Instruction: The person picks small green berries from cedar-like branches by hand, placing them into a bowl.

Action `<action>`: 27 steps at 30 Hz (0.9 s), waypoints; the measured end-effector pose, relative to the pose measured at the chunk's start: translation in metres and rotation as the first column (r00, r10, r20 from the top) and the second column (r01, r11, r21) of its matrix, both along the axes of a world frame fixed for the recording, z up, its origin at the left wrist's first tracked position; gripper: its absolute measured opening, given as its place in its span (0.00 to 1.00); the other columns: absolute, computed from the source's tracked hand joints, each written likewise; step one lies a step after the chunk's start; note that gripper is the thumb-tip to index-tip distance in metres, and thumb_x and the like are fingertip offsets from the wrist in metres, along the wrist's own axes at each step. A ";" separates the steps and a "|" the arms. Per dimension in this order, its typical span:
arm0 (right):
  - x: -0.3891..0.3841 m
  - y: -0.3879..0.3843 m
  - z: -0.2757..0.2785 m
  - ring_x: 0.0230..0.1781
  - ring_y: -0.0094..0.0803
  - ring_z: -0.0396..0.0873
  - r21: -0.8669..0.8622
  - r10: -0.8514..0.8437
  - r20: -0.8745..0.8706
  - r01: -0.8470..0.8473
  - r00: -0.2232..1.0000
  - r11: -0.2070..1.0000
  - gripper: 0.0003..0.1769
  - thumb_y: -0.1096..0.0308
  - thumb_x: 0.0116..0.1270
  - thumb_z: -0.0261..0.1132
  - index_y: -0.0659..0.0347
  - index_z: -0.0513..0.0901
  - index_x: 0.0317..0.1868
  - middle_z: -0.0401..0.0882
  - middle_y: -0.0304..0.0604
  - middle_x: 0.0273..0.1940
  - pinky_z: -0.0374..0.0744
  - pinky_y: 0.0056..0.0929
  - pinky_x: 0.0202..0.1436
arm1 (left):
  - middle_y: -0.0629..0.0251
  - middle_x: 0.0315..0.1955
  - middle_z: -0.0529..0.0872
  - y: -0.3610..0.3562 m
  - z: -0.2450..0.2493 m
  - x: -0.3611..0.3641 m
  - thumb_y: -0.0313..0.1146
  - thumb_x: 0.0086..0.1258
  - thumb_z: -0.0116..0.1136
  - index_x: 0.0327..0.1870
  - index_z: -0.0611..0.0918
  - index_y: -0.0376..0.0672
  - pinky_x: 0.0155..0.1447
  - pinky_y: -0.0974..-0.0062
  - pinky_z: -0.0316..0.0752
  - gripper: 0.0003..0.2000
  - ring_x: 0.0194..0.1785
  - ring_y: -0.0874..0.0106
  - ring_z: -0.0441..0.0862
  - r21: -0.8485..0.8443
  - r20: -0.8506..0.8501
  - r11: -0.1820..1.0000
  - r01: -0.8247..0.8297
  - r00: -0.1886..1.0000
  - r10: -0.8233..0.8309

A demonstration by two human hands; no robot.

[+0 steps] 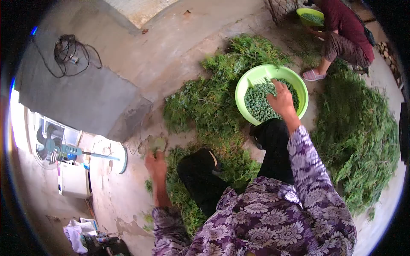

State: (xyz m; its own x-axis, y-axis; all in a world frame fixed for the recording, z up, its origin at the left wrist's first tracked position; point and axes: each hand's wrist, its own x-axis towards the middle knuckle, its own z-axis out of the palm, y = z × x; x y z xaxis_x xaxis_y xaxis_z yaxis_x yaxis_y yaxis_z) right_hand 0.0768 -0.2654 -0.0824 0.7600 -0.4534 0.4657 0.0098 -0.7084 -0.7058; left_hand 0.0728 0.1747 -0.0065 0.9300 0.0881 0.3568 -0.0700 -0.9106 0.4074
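Note:
A light green plastic basin (241, 109) on the ground holds a heap of small green cones or berries (259, 102). My right hand (282, 100) is over the heap, palm down, with thumb and fingers apart and nothing in its grasp. Off to the left, my left hand (156, 165) is closed around a small green sprig (158, 149), slightly blurred. Beside the basin lies a large pile of leafy evergreen branches (200, 102), which continues between and around my legs.
Another person (348, 36) squats at upper right by a second green basin (304, 11). More cut branches (358, 136) cover the ground on the right. On the left stand a fan (72, 149), a white bin (73, 180) and a grey slab (85, 98) with a coiled cable (66, 53).

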 end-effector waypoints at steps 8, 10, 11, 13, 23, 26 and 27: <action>0.008 -0.031 -0.025 0.43 0.44 0.77 0.157 0.071 -0.428 -0.003 0.901 0.988 0.23 0.55 0.55 0.60 0.65 0.78 0.45 0.78 0.57 0.41 0.73 0.36 0.48 | 0.53 0.49 0.76 0.057 -0.019 0.008 0.40 0.57 0.55 0.57 0.70 0.42 0.59 0.60 0.61 0.25 0.56 0.58 0.69 0.532 -0.319 0.829 -0.175 0.865 0.387; 0.011 -0.018 -0.024 0.38 0.43 0.78 0.202 0.137 -0.378 -0.063 0.916 0.977 0.21 0.55 0.55 0.59 0.65 0.79 0.41 0.79 0.55 0.36 0.74 0.35 0.45 | 0.51 0.51 0.74 0.052 -0.030 0.016 0.42 0.56 0.55 0.54 0.72 0.41 0.61 0.60 0.58 0.24 0.57 0.56 0.68 0.408 -0.321 0.911 -0.061 0.924 0.206; 0.016 -0.010 -0.023 0.34 0.42 0.79 0.246 0.194 -0.306 -0.119 0.932 0.962 0.20 0.55 0.55 0.59 0.65 0.80 0.38 0.79 0.54 0.31 0.75 0.34 0.41 | 0.51 0.51 0.74 0.045 -0.036 0.024 0.42 0.56 0.55 0.54 0.72 0.41 0.61 0.60 0.58 0.24 0.57 0.56 0.68 0.403 -0.337 0.913 -0.060 0.918 0.209; 0.030 0.004 -0.015 0.33 0.41 0.79 0.234 0.239 -0.377 -0.158 0.895 0.959 0.20 0.55 0.55 0.59 0.64 0.80 0.38 0.80 0.52 0.32 0.74 0.33 0.41 | 0.49 0.50 0.75 0.009 -0.037 0.039 0.42 0.56 0.56 0.51 0.74 0.39 0.60 0.60 0.61 0.23 0.55 0.55 0.69 0.333 -0.371 0.936 0.115 0.928 0.018; 0.114 0.103 -0.091 0.33 0.39 0.79 0.389 0.492 -0.544 -0.315 0.679 0.865 0.19 0.56 0.54 0.61 0.62 0.81 0.39 0.80 0.50 0.33 0.76 0.32 0.41 | 0.48 0.45 0.76 -0.093 -0.092 0.094 0.40 0.56 0.56 0.47 0.76 0.39 0.53 0.56 0.66 0.20 0.49 0.51 0.72 0.116 -0.384 0.876 0.469 0.834 -0.396; 0.126 0.123 -0.171 0.26 0.35 0.77 0.655 0.607 -0.513 -0.181 0.607 0.734 0.17 0.56 0.54 0.62 0.64 0.81 0.32 0.79 0.47 0.27 0.75 0.32 0.31 | 0.47 0.45 0.76 -0.093 -0.108 0.114 0.40 0.56 0.56 0.47 0.76 0.38 0.53 0.56 0.66 0.20 0.49 0.51 0.72 0.031 -0.420 0.892 0.450 0.816 -0.397; 0.127 0.129 -0.194 0.21 0.33 0.75 0.795 0.663 -0.450 -0.070 0.598 0.603 0.17 0.56 0.53 0.63 0.65 0.81 0.28 0.77 0.45 0.23 0.74 0.32 0.24 | 0.47 0.45 0.76 -0.092 -0.111 0.121 0.40 0.56 0.56 0.48 0.76 0.37 0.54 0.57 0.66 0.20 0.50 0.51 0.72 -0.028 -0.469 0.907 0.420 0.796 -0.384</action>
